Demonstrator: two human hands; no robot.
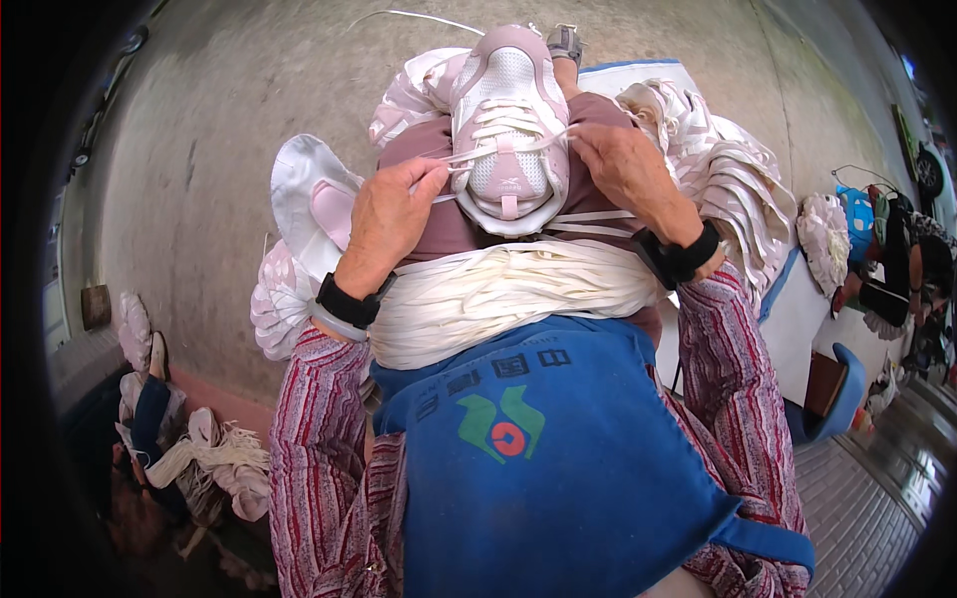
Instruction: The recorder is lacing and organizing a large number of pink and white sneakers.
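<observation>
A pink-and-white sneaker (508, 125) rests on the person's lap. The left hand (391, 221) pinches a white lace (498, 148) end; the right hand (620, 164) grips the other end at the shoe's side. Lacing appears mostly done across the eyelets. A bundle of white laces (498, 294) lies below, above a blue apron (558, 458).

Two hands lacing a pink-and-white sneaker on a lap

The left hand (391, 214) pinches a white lace (454, 157) beside the sneaker (508, 125), while the right hand (626, 164) grips the lace end at the shoe's other side. A bundle of white laces (498, 294) lies across the lap above a blue apron (558, 458); more pink shoe uppers (733, 189) are heaped around the knees.
</observation>
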